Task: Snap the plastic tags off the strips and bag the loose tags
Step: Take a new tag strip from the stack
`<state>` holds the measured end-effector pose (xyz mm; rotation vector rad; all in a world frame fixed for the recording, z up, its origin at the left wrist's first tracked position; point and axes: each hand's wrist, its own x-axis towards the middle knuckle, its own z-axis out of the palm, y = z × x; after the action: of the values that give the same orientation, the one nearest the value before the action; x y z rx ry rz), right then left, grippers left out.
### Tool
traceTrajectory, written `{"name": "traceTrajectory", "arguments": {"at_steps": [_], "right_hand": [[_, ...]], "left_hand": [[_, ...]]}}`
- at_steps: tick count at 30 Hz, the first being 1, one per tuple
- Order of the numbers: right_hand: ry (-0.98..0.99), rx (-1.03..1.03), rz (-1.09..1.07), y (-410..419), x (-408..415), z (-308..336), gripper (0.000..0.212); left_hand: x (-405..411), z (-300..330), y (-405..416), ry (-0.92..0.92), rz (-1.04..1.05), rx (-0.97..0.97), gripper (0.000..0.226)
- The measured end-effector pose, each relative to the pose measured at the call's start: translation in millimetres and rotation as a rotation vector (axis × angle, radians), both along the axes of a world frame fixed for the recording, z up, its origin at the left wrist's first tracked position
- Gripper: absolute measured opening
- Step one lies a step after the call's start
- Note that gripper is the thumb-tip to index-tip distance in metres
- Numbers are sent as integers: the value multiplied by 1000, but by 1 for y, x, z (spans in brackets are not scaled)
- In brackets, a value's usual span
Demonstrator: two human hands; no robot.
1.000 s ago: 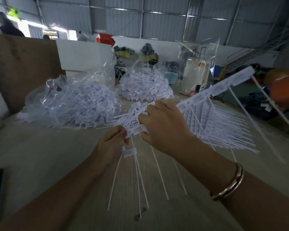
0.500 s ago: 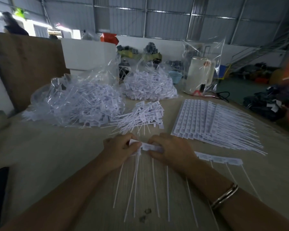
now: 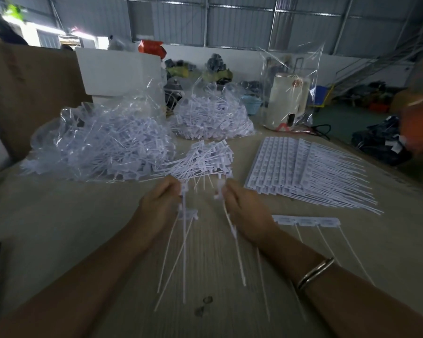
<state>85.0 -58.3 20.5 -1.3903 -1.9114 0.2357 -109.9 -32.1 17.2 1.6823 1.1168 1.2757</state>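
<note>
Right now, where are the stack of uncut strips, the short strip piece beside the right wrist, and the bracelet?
stack of uncut strips (image 3: 276, 167), head view, tag-head rows
short strip piece (image 3: 305, 219), head view, tag heads
bracelet (image 3: 315, 273), head view, band on wrist

- Hands: two, left (image 3: 160, 206) and right (image 3: 246, 211).
- Filled clear bags (image 3: 100, 142): two.
- Loose tag pile (image 3: 203, 159): one.
- Strip stack (image 3: 291, 167): one.
- Bracelet (image 3: 315, 273): one.

The scene is dimly lit; daylight is blown out at bright openings (image 3: 51, 36) upper left. Edges are bowed by wide-angle distortion, and the right margin is blurred.
</note>
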Motion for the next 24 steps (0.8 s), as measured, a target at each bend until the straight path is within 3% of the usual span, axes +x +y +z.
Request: {"name": "traceTrajectory", "arguments": {"at_steps": [2,3,5,7,9,11,14,19,24], "right_hand": [[-9,-11,-8,1,7,1,20],[-92,-11,10,0,8,0,20],[-258,0,39,-1,3,-2,25],[-302,50,43,-2,-3,-3,30],[-329,111,47,-2,-7,-3,33],[-333,114,56,-3,-9,-1,34],[-225,60,107,-5,-7,4,27],[-261,42,167,-7,5,7,20],[25,-18,188,-2,4,5,9]], "left_hand": [[-4,1,-2,-123,33,-60,22],[-3,1,0,-5,87,-12,18],[5,0,2,457,161,86,8],[12,2,0,668,104,119,16],[11,5,-2,556,3,154,31],[8,5,-4,467,-62,190,31],[8,2,-3,514,-32,253,13],[6,4,-1,499,-54,287,35],[7,6,-4,427,-10,453,29]]}}
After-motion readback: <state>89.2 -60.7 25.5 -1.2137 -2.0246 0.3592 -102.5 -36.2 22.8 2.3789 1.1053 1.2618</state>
